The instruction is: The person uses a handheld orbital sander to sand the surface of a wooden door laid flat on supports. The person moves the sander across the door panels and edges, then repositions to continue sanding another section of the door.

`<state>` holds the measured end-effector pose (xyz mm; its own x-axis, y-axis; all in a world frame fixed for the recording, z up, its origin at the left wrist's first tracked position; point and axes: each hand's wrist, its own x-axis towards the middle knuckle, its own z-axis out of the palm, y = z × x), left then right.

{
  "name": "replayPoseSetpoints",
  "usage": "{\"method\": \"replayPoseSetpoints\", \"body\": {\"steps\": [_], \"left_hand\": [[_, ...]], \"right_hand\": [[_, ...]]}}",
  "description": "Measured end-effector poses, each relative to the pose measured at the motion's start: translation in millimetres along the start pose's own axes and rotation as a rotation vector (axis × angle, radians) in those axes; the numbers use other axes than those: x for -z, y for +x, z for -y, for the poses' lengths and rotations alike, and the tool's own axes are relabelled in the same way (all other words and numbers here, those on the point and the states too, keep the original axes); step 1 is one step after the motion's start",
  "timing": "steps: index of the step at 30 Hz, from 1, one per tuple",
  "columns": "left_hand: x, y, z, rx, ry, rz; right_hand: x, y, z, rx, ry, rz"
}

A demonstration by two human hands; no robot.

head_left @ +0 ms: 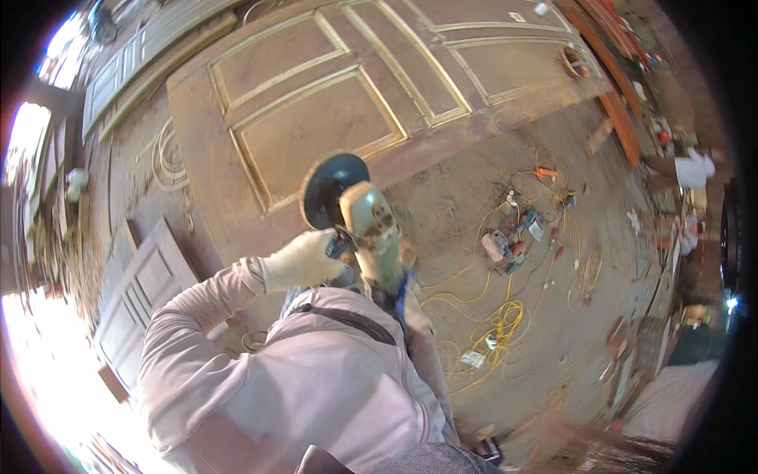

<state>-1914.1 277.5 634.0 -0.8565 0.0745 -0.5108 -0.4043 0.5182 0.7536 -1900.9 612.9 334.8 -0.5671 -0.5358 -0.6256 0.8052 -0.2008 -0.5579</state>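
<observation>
Gripping now, the gloved left hand [302, 259] is clamped on the black side handle [339, 243] of the power tool [369, 215], probably to steady it against twist! The right hand I can't make out behind the tool, so no call on its grip! The tool sits close in, likely for control, its 1 round disc [338, 186] near the panelled door [320, 130], which lies moulded face up, presumably for easy reach

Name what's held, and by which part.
A power tool with a round disc; the gloved left hand grips its dark side handle. Any other hold can't be made out.
</observation>
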Motion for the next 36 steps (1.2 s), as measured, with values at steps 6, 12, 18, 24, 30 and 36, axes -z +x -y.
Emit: {"method": "replayPoseSetpoints", "body": {"steps": [6, 12, 18, 24, 30, 36], "left_hand": [[-16, -11, -26, 0.359, -0.539, -0.228], [-84, -13, -53, 0.483, -0.863, -0.361], [-127, 20, -52, 0.493, -0.773, -0.564], [-177, 24, 37, 0.423, -0.575, -0.925], [-161, -11, 81, 0.474, -0.531, -0.805], [-140, -44, 154, 0.571, -0.282, -0.957]], "right_hand": [[-10, 23, 145, -0.418, -0.331, 0.319], [-74, 16, 340, -0.623, -1.011, 0.700], [-81, 25, 361, -0.072, -1.540, 0.712], [-105, 30, 311, 0.158, -1.974, 0.662], [-135, 38, 258, -0.125, -1.243, 0.623], [-217, 51, 183, 0.142, -1.566, 0.636]]}}
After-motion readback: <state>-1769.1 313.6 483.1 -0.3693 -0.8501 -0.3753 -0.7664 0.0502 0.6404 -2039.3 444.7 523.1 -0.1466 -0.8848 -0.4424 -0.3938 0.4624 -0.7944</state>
